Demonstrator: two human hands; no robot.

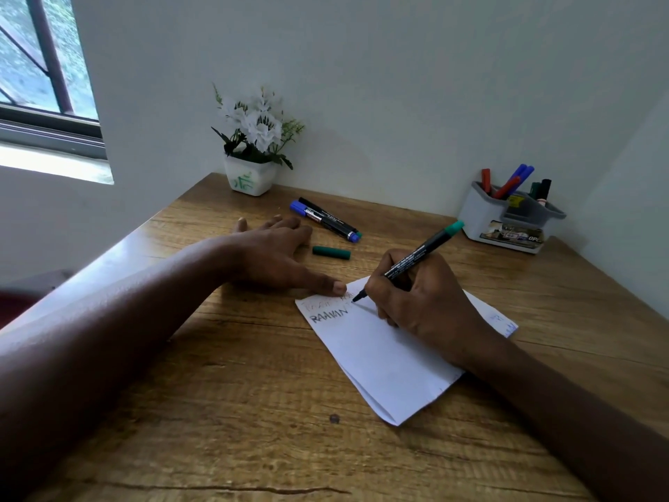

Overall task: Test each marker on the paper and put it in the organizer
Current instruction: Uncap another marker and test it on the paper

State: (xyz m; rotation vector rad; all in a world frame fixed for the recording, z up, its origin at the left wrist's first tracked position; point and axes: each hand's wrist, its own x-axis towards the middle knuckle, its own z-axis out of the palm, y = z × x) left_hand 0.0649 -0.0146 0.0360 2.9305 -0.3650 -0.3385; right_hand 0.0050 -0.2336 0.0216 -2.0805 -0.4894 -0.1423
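My right hand (427, 302) grips a green-ended black marker (420, 253), uncapped, its tip touching the white paper (383, 360) near the top edge. The paper bears dark handwriting at its upper left and blue scribbles at its right corner. My left hand (278, 255) lies flat on the wooden desk (235, 411), fingers spread, thumb pressing the paper's top corner. The green cap (331, 252) lies on the desk just past my left hand. Two more markers, one blue-capped (318, 219) and one black (331, 218), lie side by side behind it. The grey organizer (506, 219) at the back right holds several markers.
A white pot of white artificial flowers (253, 146) stands at the back of the desk against the wall. A window (43, 74) is at the upper left. The desk sits in a corner, with walls behind and to the right.
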